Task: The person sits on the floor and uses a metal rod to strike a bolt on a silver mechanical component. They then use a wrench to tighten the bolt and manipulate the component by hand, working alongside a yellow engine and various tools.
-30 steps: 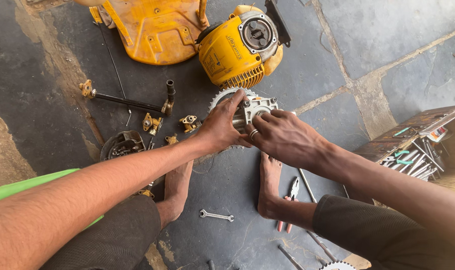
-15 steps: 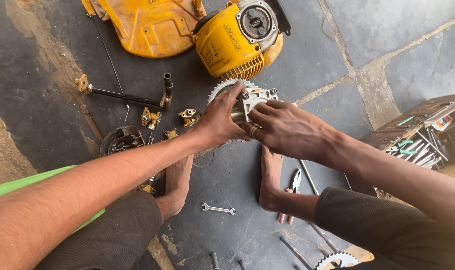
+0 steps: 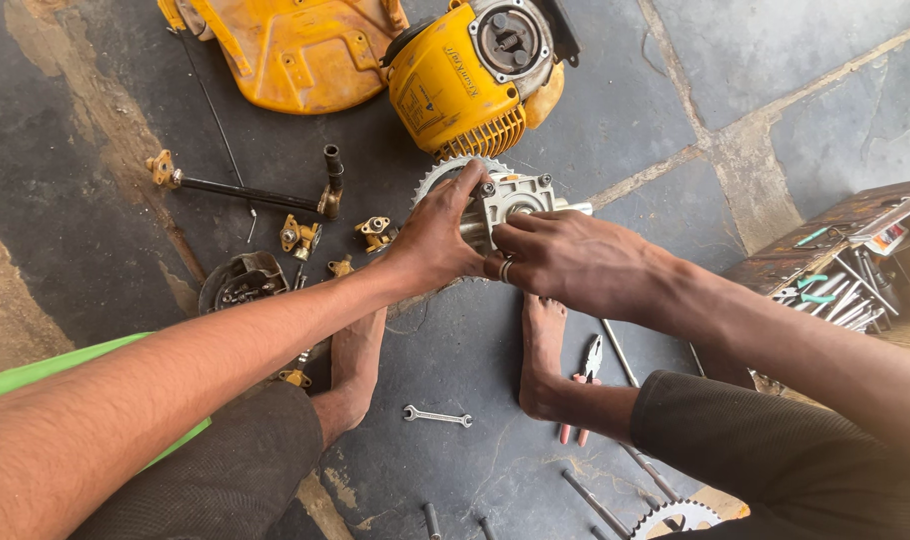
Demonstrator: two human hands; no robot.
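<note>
— Gearbox housing, grey metal: where?
— On the stone floor, just near of the yellow engine.
— Hands?
— Left hand and right hand both clamp fingers around it, toothed sprocket behind.

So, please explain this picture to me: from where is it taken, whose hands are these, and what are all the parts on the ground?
The camera sits on the person's head and looks down. Both arms are theirs. The left hand and right hand grip a grey metal gear housing with a toothed sprocket behind it. On the stone floor lie a yellow engine, a yellow cover, a small spanner, pliers and brass fittings. A wooden toolbox stands on the right.
</note>
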